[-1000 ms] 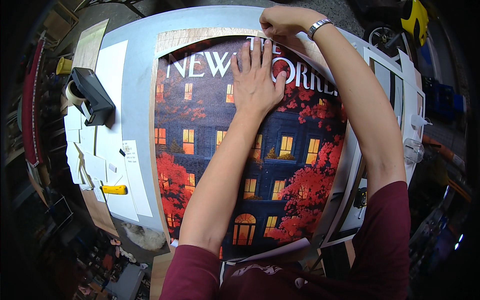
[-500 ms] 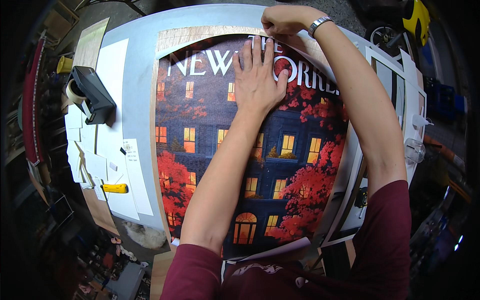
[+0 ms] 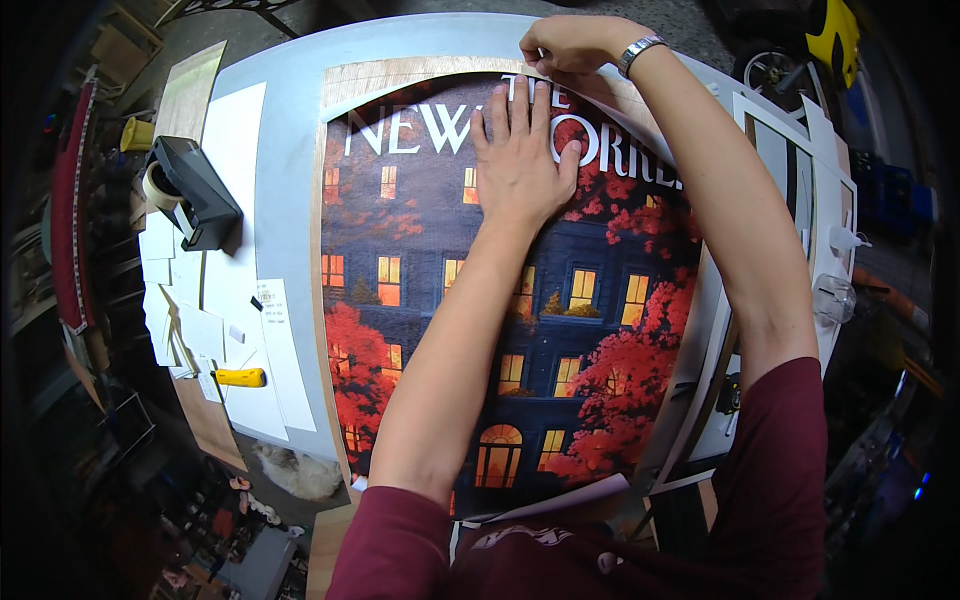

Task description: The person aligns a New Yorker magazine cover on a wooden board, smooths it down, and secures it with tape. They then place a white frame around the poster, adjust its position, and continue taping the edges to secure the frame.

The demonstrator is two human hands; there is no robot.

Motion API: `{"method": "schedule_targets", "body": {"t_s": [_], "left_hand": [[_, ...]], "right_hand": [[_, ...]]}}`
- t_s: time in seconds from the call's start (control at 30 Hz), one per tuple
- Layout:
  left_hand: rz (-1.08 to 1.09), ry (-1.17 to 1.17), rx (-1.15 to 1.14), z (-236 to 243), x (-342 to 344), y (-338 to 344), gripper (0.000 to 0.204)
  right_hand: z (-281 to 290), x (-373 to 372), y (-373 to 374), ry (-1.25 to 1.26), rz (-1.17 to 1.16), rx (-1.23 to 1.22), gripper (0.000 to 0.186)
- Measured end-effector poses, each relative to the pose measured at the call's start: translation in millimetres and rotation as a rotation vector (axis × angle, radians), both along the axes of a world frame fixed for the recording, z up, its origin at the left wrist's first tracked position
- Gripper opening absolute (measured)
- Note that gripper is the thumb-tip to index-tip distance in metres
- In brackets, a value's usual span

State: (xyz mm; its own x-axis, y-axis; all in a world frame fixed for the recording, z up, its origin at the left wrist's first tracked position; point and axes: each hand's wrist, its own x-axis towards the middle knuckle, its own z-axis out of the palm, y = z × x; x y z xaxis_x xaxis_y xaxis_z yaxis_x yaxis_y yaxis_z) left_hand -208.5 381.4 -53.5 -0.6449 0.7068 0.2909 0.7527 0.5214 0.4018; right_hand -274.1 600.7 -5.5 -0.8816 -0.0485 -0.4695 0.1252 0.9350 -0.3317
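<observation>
A large poster (image 3: 430, 230) with a dark blue building, glowing windows and red trees lies before me on a thin wooden board (image 3: 400, 70). My left hand (image 3: 522, 165) presses flat on its upper middle, fingers spread over the white lettering. At the far edge my right hand (image 3: 572, 48), below a metal wristwatch (image 3: 640, 52), is closed in a pinch by the poster's top edge. What sits between those fingers is hidden. Pale curled strips show along the poster's top corners, and its near edge rolls up against my shirt.
On the left side of the grey table (image 3: 290, 200) are a black tape dispenser (image 3: 205, 200), white paper scraps (image 3: 195, 330) and a yellow cutter (image 3: 240, 377). White frames (image 3: 780, 150) and a small white bottle (image 3: 845, 240) lie at the right.
The whole view has shifted slightly, so the table and poster sit a little further right. Both hands keep the same pose and places on the poster.
</observation>
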Motion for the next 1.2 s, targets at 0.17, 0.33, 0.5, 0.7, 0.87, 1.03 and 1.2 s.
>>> {"method": "schedule_targets", "body": {"t_s": [0.17,0.33,0.5,0.7,0.87,1.03,1.2], "left_hand": [[0.011,0.007,-0.019,-0.5,-3.8,-8.2,0.078],[0.007,0.001,-0.035,-0.4,-1.7,-3.5,0.079],[0.019,-0.003,-0.038,-1.2,-1.2,1.4,0.080],[0.080,-0.152,0.101,4.1,-2.3,-2.5,0.074],[0.004,-0.145,0.060,-3.3,0.8,0.1,0.084],[0.042,-0.167,0.037,-9.0,3.4,-7.8,0.092],[0.036,-0.127,-0.038,-2.9,-0.7,-1.8,0.094]], "right_hand": [[25.7,-2.3,-23.0,-0.074,-0.029,-0.014,0.016],[29.4,3.0,-22.2,-0.082,-0.021,-0.007,0.017],[26.5,2.0,-16.2,-0.084,-0.003,-0.020,0.016],[5.8,-9.6,8.4,-0.026,0.193,0.018,0.037],[-19.4,32.2,11.0,0.175,-0.113,-0.374,0.024],[-40.5,50.5,-30.8,0.372,-0.400,-0.379,0.020],[-36.0,59.2,-50.9,0.570,-0.421,-0.155,0.016]]}}
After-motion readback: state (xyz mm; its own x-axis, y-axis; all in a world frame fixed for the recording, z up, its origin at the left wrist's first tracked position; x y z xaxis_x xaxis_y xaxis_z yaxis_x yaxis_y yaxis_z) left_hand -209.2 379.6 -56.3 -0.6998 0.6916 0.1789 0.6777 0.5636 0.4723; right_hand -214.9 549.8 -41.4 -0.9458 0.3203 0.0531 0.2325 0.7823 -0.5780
